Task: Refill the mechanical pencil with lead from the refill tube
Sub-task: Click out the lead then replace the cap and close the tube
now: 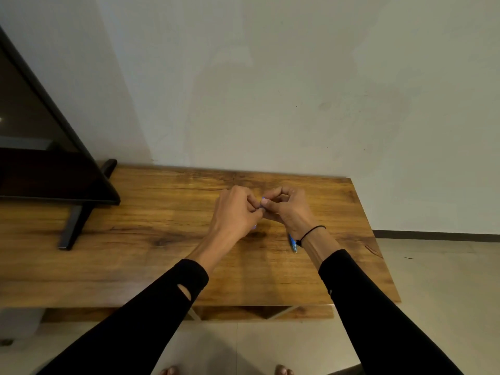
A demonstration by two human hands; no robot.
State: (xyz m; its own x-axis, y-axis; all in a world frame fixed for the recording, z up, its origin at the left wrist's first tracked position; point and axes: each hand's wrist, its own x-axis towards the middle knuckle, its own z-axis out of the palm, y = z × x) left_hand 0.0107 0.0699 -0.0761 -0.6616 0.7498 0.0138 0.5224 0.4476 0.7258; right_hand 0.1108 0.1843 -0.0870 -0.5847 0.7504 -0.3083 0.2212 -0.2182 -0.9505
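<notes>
We judge the refill about midway: our left hand (238, 209) and right hand (284, 207) meet fingertip to fingertip above the tabletop (151, 234), both pinched nearly closed on something small and bluish between them, too tiny to say whether tube or lead. The pencil (292, 243), a slim blue plastic barrel, pokes out at five o'clock beneath the right wrist. Loading and capping seem left. The tabletop is smooth, knotty wood grain.
</notes>
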